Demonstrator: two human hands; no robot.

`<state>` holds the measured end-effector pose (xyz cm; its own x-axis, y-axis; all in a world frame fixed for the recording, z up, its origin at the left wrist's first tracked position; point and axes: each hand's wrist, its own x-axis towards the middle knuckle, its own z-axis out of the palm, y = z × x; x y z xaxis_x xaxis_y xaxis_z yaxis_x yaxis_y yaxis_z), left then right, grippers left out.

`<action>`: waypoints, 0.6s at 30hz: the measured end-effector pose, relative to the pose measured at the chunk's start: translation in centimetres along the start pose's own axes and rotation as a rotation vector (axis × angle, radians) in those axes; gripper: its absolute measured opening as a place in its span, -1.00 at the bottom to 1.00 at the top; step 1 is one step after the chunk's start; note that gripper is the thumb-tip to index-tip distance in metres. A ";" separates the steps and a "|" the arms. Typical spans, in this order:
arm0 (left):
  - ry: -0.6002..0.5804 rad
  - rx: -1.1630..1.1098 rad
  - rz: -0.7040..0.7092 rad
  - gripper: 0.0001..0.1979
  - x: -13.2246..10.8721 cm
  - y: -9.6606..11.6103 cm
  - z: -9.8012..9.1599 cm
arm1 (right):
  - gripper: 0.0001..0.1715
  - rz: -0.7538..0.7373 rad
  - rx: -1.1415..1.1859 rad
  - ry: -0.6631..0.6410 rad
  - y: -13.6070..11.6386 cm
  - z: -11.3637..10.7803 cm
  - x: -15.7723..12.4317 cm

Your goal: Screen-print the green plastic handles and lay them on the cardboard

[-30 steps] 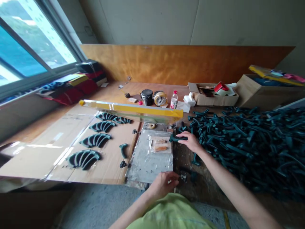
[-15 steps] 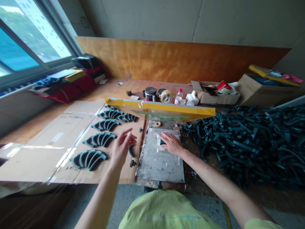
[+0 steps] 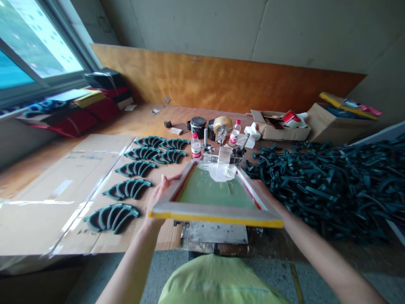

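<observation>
Silk-screen frame tilted up from its hinge clamps, gripped at the side rails by the left hand and right hand. White ink lay on the far mesh. Rows of dark green moulded parts lay left of the hands; a dark green heap lay right.

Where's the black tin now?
In the head view, the black tin stands on the wooden bench past the raised screen frame, just behind the red-labelled plastic bottle and left of the tape roll.
</observation>
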<state>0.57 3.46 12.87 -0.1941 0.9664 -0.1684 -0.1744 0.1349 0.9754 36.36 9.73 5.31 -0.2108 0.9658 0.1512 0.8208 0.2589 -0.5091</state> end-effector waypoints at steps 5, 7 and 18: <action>-0.092 0.085 -0.279 -0.20 -1.8 -7.1 -2.7 | -0.49 -0.065 -0.066 0.166 -2.5 -0.9 6.2; -0.075 0.109 -0.279 -0.06 -1.6 -9.9 -2.9 | -0.35 -0.163 -0.190 0.122 -4.7 0.4 8.1; -0.063 0.123 -0.258 -0.15 -1.0 -13.1 -2.9 | -0.80 -0.116 -0.489 -0.189 -6.2 5.0 7.8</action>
<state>0.28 0.06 -0.15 -0.0981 0.9079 -0.4076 -0.0907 0.3997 0.9121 26.99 15.72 5.46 -0.3697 0.9291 0.0045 0.9285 0.3696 -0.0371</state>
